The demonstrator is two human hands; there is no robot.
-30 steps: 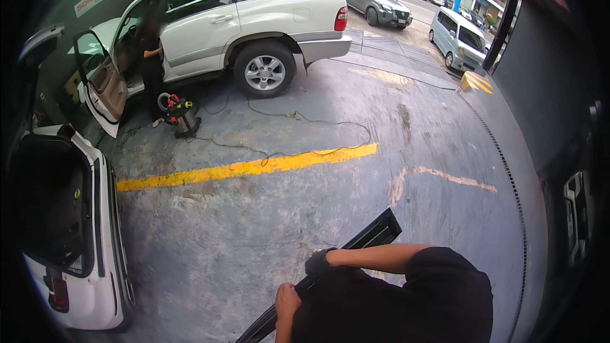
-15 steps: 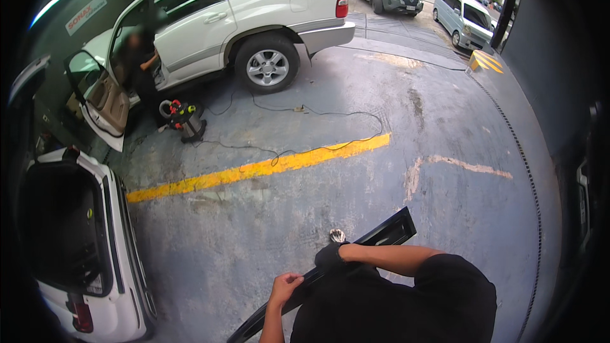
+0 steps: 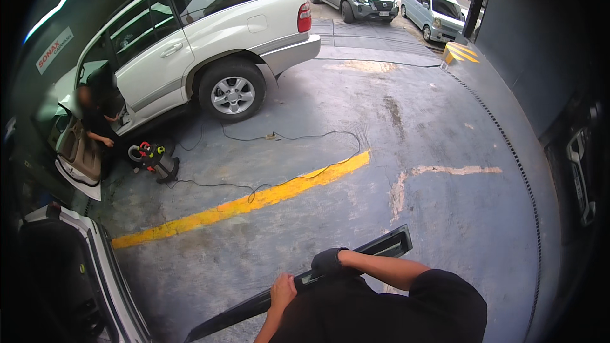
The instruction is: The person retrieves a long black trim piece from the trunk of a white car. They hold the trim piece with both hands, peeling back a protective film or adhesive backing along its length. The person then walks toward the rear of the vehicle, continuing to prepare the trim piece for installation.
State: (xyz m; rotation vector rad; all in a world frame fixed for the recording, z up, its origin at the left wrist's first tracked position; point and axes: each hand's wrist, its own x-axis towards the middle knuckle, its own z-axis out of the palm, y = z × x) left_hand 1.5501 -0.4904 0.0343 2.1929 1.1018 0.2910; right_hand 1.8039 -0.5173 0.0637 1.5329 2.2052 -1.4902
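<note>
A long, glossy black car trim panel (image 3: 380, 246) runs slantwise in front of my body, from the lower left up to the right. My left hand (image 3: 283, 290) is closed on its near edge, around the middle of the length. Dark fabric, a glove or a cloth, covers my right hand (image 3: 330, 262), which rests on the panel just right of the left hand. The fingers of that hand are hidden under the black covering. My sleeve and torso block part of the panel's lower side.
A white SUV (image 3: 222, 22) stands at upper left with its front door open; a person (image 3: 95, 121) crouches there. Beside them is a canister vacuum (image 3: 157, 162), its cord trailing across the floor. Another white vehicle (image 3: 105, 260) is at lower left. A dark wall (image 3: 508, 44) bounds the right.
My view has shifted, and the panel lies at a flatter slant with more of its left end showing. My left hand has closed onto it. A small silvery round thing beside the right hand no longer shows.
</note>
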